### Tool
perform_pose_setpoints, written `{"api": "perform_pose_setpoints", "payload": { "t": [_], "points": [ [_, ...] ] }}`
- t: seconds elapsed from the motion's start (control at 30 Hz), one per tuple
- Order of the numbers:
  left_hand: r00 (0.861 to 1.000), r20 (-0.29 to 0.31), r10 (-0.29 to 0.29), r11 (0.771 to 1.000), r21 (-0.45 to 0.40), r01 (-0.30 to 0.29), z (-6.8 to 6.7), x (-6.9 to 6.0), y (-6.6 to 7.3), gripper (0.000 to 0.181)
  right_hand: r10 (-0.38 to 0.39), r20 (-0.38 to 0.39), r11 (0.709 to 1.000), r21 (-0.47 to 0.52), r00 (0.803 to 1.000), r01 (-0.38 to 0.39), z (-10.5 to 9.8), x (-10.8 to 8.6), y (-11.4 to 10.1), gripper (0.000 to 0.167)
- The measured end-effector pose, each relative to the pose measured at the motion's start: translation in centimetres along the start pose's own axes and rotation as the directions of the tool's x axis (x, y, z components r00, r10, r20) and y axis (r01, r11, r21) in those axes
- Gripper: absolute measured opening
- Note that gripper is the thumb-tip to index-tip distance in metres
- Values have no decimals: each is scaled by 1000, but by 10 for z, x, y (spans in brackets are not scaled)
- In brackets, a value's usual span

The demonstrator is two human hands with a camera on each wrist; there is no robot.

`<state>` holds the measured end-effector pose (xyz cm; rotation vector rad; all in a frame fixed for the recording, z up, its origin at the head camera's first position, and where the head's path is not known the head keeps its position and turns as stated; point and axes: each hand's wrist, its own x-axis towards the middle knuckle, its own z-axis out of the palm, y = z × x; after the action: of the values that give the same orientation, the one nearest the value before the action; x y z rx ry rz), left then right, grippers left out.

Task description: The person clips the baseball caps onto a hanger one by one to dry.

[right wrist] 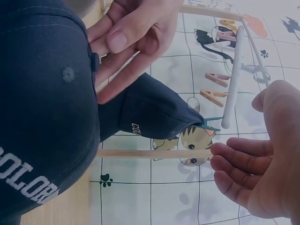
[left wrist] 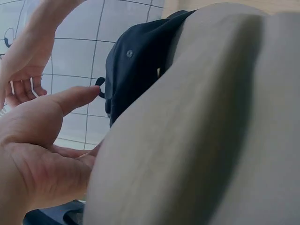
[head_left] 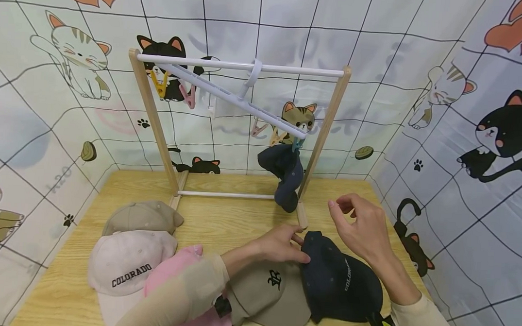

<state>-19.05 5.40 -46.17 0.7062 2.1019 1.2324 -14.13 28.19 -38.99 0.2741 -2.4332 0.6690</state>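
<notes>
A navy cap [head_left: 339,283] with white lettering lies at the front right of the table. My left hand [head_left: 279,244] touches the top of its crown with fairly straight fingers, its thumb stretched toward the cap. Above and right of that cap, my right hand [head_left: 363,228] is in the air, fingers loosely bent and holding nothing. In the right wrist view, the right hand [right wrist: 262,173] stands apart from the cap. Another navy cap [head_left: 287,169] hangs from a teal clip [head_left: 298,144] at the low right end of a tilted white hanger [head_left: 233,99].
A wooden rack [head_left: 151,114] with white bars carries the hanger and several coloured clips. An olive cap [head_left: 273,290] lies beside the navy one. Further left are pink [head_left: 173,268], white [head_left: 130,259] and beige caps [head_left: 142,216]. Cat-print sheets [head_left: 441,141] surround the table.
</notes>
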Motion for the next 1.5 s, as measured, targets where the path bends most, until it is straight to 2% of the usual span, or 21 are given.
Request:
{"api": "perform_pose_setpoints", "payload": {
  "t": [0.07, 0.13, 0.2, 0.23, 0.33, 0.47, 0.63, 0.73, 0.9, 1.1, 1.2, 1.3, 1.37, 1.5],
  "points": [
    [999, -36, 3, 1000, 19, -2, 4, -1, 0, 71, -1, 2, 1000, -1, 1000, 1, -1, 0, 0, 19],
    [998, -56, 5, 999, 36, -2, 8, -1, 1, 46, -4, 2, 1000, -1, 1000, 4, -1, 0, 0, 19],
    [999, -53, -2, 1000, 31, 4, 11, -2, 1, 25, -8, -2, 1000, 1, 1000, 8, -1, 0, 0, 19],
    [999, -40, -15, 1000, 19, 16, 13, -3, 1, 23, -13, -5, 1000, 2, 1000, 13, -2, 0, 0, 18],
    [996, 10, -86, 996, -36, 86, 17, -5, 3, 35, -34, -15, 999, 11, 999, 34, -3, 1, 0, 16],
    [982, 80, -169, 981, -86, 176, 22, -6, 3, 49, -77, -13, 996, 33, 997, 77, -4, 1, -1, 14],
    [971, 154, -183, 977, -81, 197, 28, -5, 1, 57, -131, 9, 989, 70, 991, 130, -4, 2, -4, 17],
    [967, 176, -184, 976, -84, 201, 32, -3, 1, 57, -167, 22, 981, 99, 986, 164, -2, 5, -8, 20],
    [971, 145, -192, 965, -155, 214, 38, -1, -1, 42, -218, 41, 967, 143, 975, 210, 3, 12, -16, 22],
    [987, 76, -145, 955, -252, 159, 44, 1, 0, 21, -247, 68, 959, 159, 967, 234, 8, 24, -29, 23],
    [993, 31, -114, 963, -241, 118, 47, 3, 1, 24, -231, 111, 963, 164, 967, 212, 11, 32, -37, 26],
    [998, 4, -67, 964, -256, 66, 50, 5, 1, 28, -187, 180, 973, 171, 966, 157, 14, 42, -43, 33],
    [1000, 5, -28, 951, -308, 28, 52, 6, 1, 29, -155, 230, 976, 183, 961, 114, 16, 50, -47, 37],
    [998, 20, 59, 904, -426, -45, 54, 6, 4, 35, -112, 316, 974, 221, 942, 42, 20, 68, -49, 42]
  ]
}}
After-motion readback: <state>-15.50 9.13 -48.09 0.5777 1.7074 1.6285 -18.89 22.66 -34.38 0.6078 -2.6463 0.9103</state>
